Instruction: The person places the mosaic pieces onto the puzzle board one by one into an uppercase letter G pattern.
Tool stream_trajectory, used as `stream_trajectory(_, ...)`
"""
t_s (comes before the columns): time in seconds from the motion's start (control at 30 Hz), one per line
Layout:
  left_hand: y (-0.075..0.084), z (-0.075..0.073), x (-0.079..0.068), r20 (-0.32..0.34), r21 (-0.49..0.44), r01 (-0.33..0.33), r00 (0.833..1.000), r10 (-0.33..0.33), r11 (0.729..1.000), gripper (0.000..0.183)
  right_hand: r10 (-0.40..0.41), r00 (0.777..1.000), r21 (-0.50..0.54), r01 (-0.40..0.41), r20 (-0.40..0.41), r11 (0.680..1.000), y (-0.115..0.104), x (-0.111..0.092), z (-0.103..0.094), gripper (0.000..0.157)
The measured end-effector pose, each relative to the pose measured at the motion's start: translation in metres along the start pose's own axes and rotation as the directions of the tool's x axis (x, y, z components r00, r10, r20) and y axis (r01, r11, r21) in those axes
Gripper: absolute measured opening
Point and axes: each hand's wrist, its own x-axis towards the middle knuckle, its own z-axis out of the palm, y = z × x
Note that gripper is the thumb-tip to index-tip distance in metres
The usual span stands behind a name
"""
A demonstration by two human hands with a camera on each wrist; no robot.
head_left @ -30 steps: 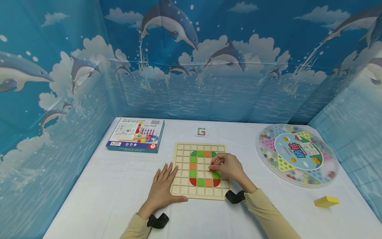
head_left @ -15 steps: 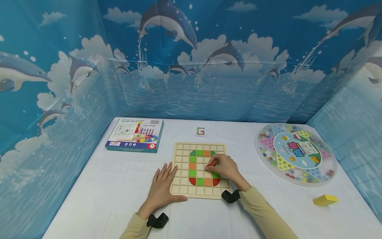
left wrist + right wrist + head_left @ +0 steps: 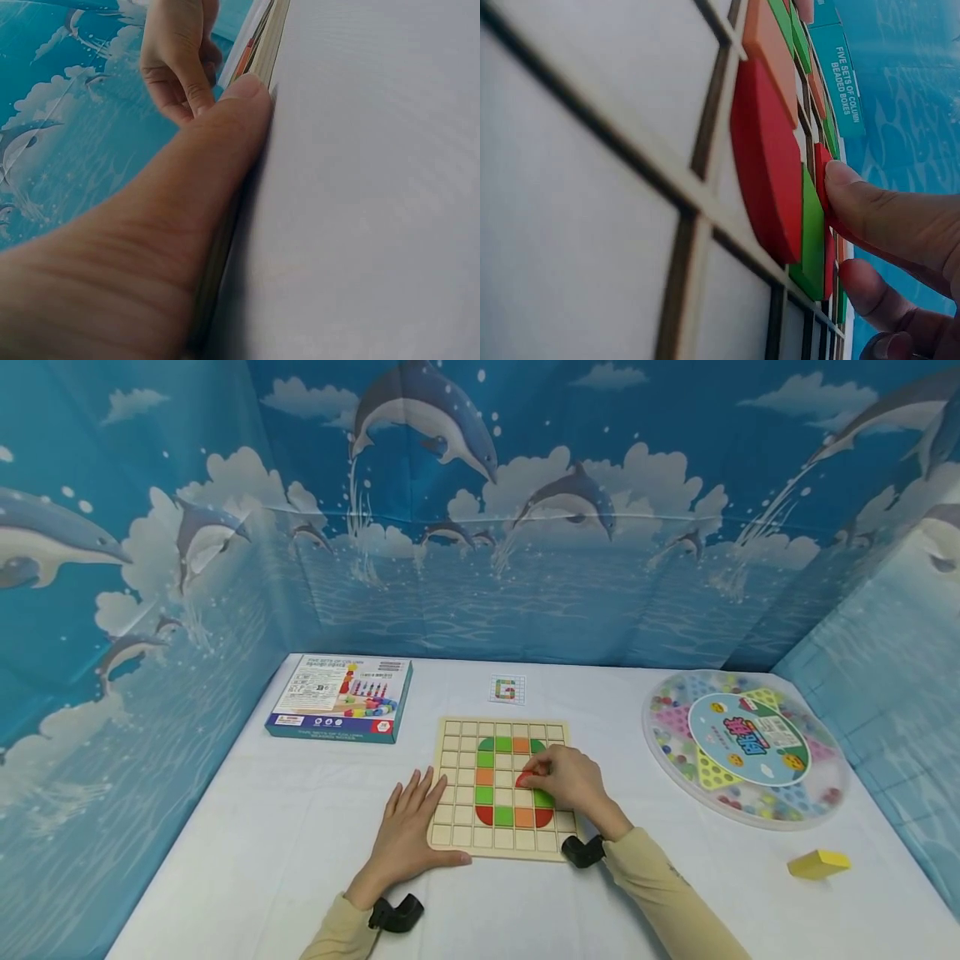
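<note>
My right hand [image 3: 570, 781] pinches a red tile [image 3: 522, 780] with a rounded side between thumb and fingers, over the right part of a wooden grid board [image 3: 453, 837]. In the right wrist view, the thumb presses on this red tile [image 3: 822, 174], close above the grid. Green, orange and red tiles fill a ring of squares on the board, among them a green tile [image 3: 484, 796] and an orange tile [image 3: 485, 777]. Rounded red tiles [image 3: 484, 816] form the ring's near corners. My left hand [image 3: 405, 835] lies with spread fingers along the board's left edge, its thumb at the near edge.
Behind the board lies a small card [image 3: 507, 690] printed with a coloured tile pattern. A flat bead-set box [image 3: 341, 697] is at the back left. On the right sit a round clear game case [image 3: 750, 747] with marbles and a yellow block [image 3: 819, 864].
My right hand has shifted slightly left with the red tile, and the tile now shows more of its face. My left hand stays in place.
</note>
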Motion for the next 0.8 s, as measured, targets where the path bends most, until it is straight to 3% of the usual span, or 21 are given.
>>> stream_trajectory(0.23, -0.001, 0.001, -0.001, -0.006, 0.007, 0.003, 1.000, -0.003, 1.000, 0.117, -0.048, 0.999, -0.104, 0.047, -0.006, 0.993, -0.004, -0.005, -0.003, 0.024)
stream_trajectory(0.5, -0.001, 0.001, -0.002, 0.005, 0.013, 0.004, 1.000, -0.004, 1.000, 0.118, -0.121, 0.992, -0.238, 0.122, 0.016, 0.964, -0.004, -0.012, -0.005, 0.029)
stream_trajectory(0.8, -0.001, 0.001, 0.001, -0.002, 0.017, -0.006, 1.000, 0.006, 1.000, 0.117, -0.122, 0.992, -0.177, 0.127, 0.039, 0.976, -0.001, -0.014, -0.006, 0.035)
